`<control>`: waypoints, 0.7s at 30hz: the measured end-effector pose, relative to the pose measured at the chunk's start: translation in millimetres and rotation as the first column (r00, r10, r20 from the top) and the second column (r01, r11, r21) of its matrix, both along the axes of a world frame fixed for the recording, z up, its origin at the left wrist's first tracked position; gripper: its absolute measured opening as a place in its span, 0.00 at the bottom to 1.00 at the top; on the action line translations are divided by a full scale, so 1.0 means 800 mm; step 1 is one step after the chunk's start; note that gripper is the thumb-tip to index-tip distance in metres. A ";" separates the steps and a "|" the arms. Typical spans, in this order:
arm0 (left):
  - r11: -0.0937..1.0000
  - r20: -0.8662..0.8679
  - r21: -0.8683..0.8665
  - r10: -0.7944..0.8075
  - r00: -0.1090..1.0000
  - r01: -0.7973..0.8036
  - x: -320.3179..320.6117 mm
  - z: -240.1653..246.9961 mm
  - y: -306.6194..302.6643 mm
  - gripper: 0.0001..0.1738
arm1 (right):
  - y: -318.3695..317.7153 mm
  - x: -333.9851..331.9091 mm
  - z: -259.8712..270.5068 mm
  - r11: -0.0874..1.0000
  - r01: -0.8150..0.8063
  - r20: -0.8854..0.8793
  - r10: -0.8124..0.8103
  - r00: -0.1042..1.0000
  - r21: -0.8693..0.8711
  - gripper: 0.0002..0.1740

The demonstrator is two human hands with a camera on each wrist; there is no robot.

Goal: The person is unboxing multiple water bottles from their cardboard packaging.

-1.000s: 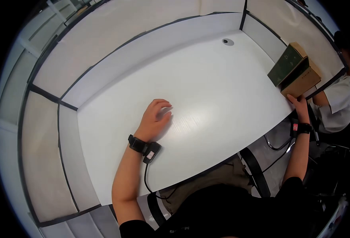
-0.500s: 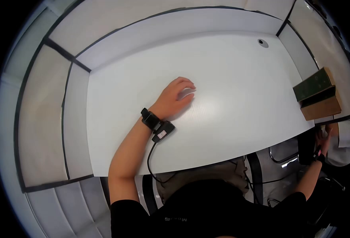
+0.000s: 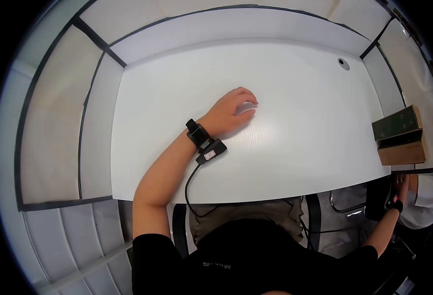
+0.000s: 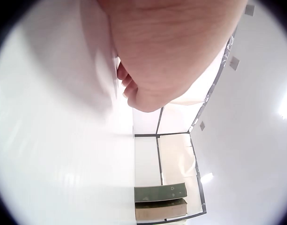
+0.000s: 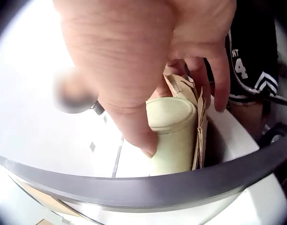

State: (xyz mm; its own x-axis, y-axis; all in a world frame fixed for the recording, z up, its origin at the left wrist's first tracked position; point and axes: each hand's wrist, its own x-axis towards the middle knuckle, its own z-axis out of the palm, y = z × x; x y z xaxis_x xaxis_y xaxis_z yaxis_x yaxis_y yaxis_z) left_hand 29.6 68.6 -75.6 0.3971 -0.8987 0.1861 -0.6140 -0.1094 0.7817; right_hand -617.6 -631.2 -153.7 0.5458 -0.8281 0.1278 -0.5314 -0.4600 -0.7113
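In the head view my left hand (image 3: 228, 112) rests on the white table (image 3: 285, 147), its fingers loosely bent with nothing between them. The left wrist view shows its palm side and curled fingertips (image 4: 129, 88) close over the tabletop. My right hand (image 3: 401, 185) is low at the right, past the table's front edge. In the right wrist view its thumb lies against a pale green lidded canister (image 5: 174, 140), with the other fingers round the far side. Torn cardboard (image 5: 200, 131) stands directly beside the canister, between it and the outer fingers.
A green box (image 3: 395, 124) and a brown cardboard box (image 3: 402, 154) stand together at the table's right edge. Partition panels surround the table. A person in a white top (image 3: 427, 199) is close at the right. A cable (image 3: 188, 189) runs from my left wrist.
My right hand has left the cardboard box and gone down past the table edge to the canister. The head view has swung, shifting the table; my left hand stays loosely bent.
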 end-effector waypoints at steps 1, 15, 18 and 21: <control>1.000 -0.001 0.004 0.003 1.000 -0.003 0.000 0.001 0.000 0.13 | 0.029 0.010 0.015 0.964 0.063 0.231 -0.124 0.965 0.257 0.31; 1.000 -0.026 0.003 0.026 0.999 -0.026 -0.001 0.004 -0.001 0.12 | 0.233 -0.171 0.039 0.785 0.398 0.501 -0.613 0.611 0.475 0.24; 1.000 -0.022 0.002 0.022 1.000 -0.022 -0.001 0.003 0.000 0.12 | 0.288 -0.217 -0.006 0.867 0.389 0.823 -0.451 0.345 0.312 0.23; 1.000 -0.025 -0.019 0.004 1.000 -0.004 0.002 -0.001 -0.002 0.12 | 0.369 -0.178 0.040 0.562 -0.806 0.980 -0.048 0.195 0.188 0.28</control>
State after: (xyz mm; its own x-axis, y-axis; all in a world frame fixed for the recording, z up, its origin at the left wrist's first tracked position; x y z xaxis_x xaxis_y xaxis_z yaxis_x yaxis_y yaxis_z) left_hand 31.6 66.9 -76.5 0.4054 -0.8935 0.1928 -0.5937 -0.0970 0.7988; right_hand -759.7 -336.2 -121.4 0.7020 -0.5973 0.3880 0.6651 0.3547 -0.6572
